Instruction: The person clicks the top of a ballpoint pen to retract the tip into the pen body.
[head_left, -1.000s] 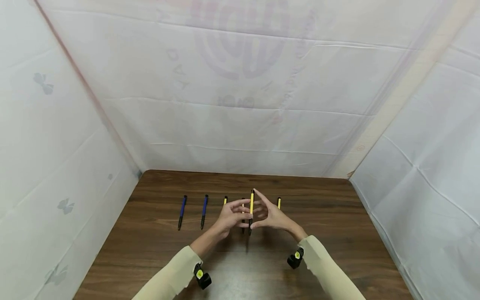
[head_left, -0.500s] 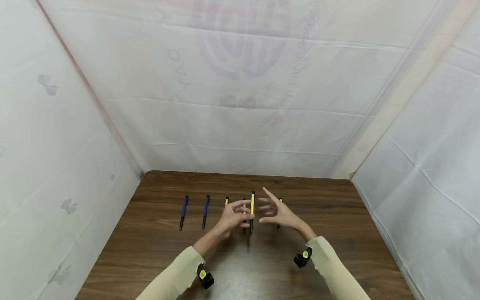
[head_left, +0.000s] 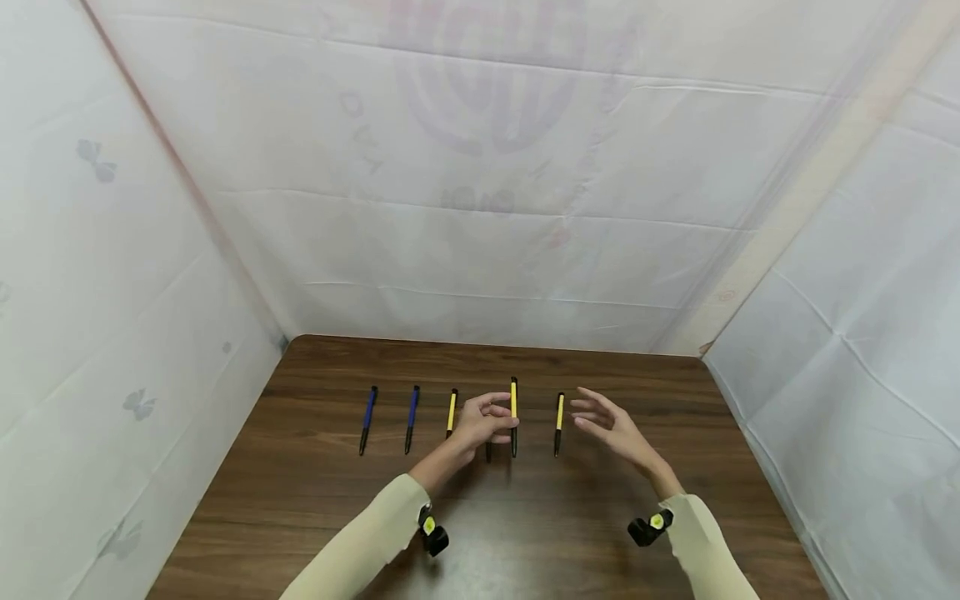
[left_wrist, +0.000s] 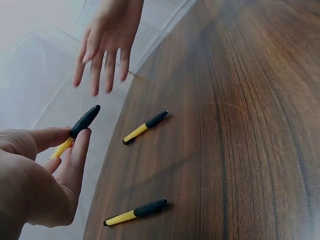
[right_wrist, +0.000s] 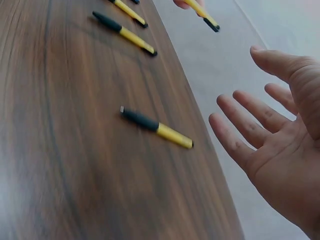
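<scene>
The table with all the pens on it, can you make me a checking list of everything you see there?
Surface: brown wooden table, bare wood round the pens.
Job's things: yellow pen held upright off the table; yellow pens lying at; another mostly hidden behind the hand.
Clutter: two blue pens lying on the left.
Grips: left hand pinches the raised yellow pen; right hand open, holds nothing.
Cables: nothing seen.
Surroundings: white sheeting on three sides; wrist cameras.
</scene>
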